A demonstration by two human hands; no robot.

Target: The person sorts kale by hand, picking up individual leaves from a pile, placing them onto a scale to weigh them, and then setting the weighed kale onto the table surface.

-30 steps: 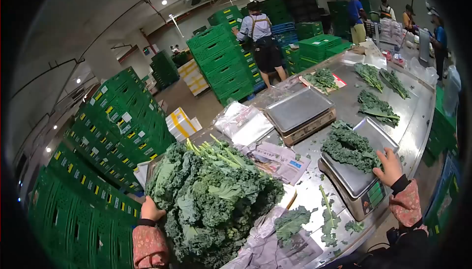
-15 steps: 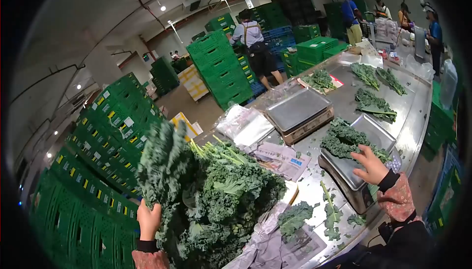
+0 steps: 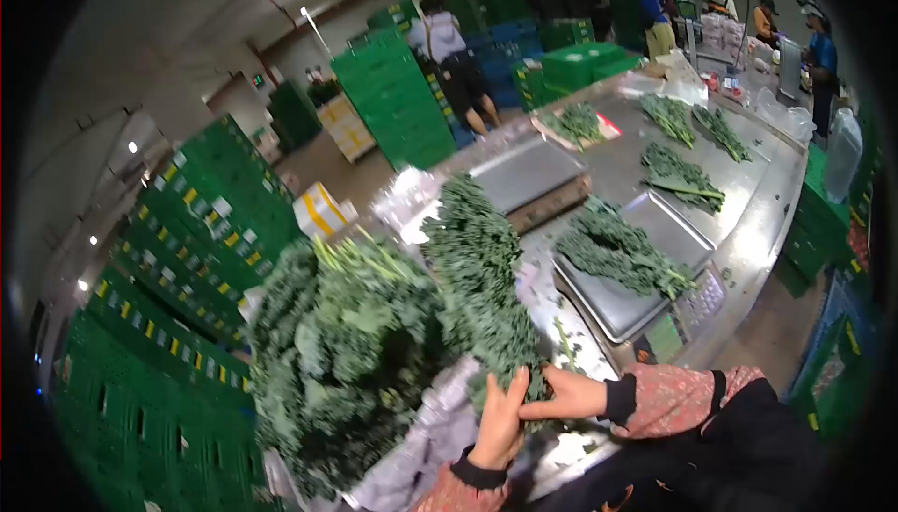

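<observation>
A long curly kale leaf (image 3: 475, 274) stands raised in front of me, its lower end at my hands. My left hand (image 3: 500, 425) is closed around that end. Fingers of my right hand (image 3: 569, 394) pinch at the same spot, touching the left; the stem is mostly hidden there. Left of them is a big heap of kale (image 3: 341, 348) with pale stems pointing away. More kale (image 3: 613, 248) lies across the metal pan (image 3: 678, 222) of a scale, whose keypad (image 3: 703, 297) faces me.
A second scale (image 3: 528, 175) stands beyond the raised leaf. Several kale bunches (image 3: 687, 175) lie farther along the steel table (image 3: 762, 199). Green crates (image 3: 393, 100) are stacked at the left and back. A person (image 3: 440, 44) stands behind the table, with other people at the far right.
My left hand has carried the kale leaf rightward from beside the heap. My right hand has left the scale pan and come to meet it. The view has shifted slightly.
</observation>
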